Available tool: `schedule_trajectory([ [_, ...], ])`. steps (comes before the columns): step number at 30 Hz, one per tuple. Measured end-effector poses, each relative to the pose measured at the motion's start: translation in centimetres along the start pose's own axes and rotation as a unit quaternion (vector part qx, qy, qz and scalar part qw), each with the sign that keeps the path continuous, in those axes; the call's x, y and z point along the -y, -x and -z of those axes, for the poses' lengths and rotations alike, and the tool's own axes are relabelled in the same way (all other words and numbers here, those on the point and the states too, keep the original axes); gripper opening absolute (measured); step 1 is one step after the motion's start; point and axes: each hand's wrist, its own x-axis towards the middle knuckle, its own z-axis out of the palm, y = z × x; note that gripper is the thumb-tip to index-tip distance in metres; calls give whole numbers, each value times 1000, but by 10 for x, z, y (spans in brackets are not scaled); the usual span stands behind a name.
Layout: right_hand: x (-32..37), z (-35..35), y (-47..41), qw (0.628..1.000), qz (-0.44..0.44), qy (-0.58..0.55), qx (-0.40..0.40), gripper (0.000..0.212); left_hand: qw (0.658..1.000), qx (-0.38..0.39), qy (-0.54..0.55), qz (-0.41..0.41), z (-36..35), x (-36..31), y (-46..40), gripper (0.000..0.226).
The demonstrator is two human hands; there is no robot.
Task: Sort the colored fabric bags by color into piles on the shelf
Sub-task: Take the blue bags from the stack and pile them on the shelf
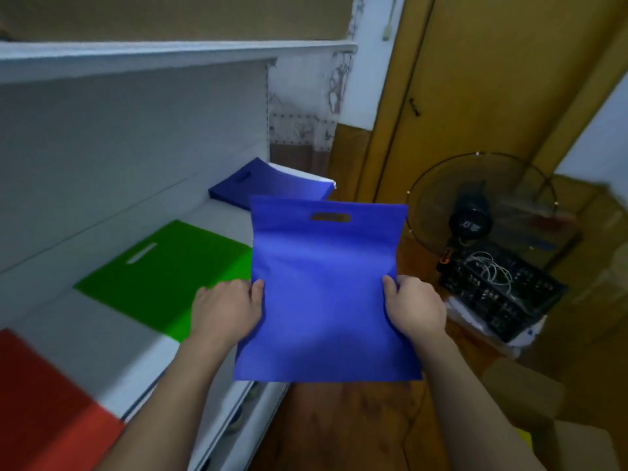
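I hold a flat blue fabric bag (pixel 324 287) in the air past the shelf's front right corner, its handle slot pointing away from me. My left hand (pixel 226 309) grips its left edge, thumb on top. My right hand (pixel 414 309) grips its right edge the same way. On the white shelf (pixel 102 334) lie a darker blue bag pile (pixel 272 183) at the far right end, a green bag (pixel 170 273) in the middle and a red bag (pixel 44 402) nearest me on the left.
Another white shelf board (pixel 170 52) runs above. To the right are a yellow wooden door (pixel 492 79), a standing fan (pixel 475 212) and a black crate (pixel 499 290) with cables on the brown floor. Cardboard boxes (pixel 523 389) stand at lower right.
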Motion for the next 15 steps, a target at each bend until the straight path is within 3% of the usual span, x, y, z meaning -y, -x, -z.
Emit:
schedule_trajectory([
  [8, 38, -33, -109, 999, 23, -13, 32, 42, 999, 20, -2, 37, -5, 3, -87, 50],
  [15, 91, -65, -229, 989, 138, 0, 59, 38, 989, -15, 52, 139, -28, 8, -168, 48],
])
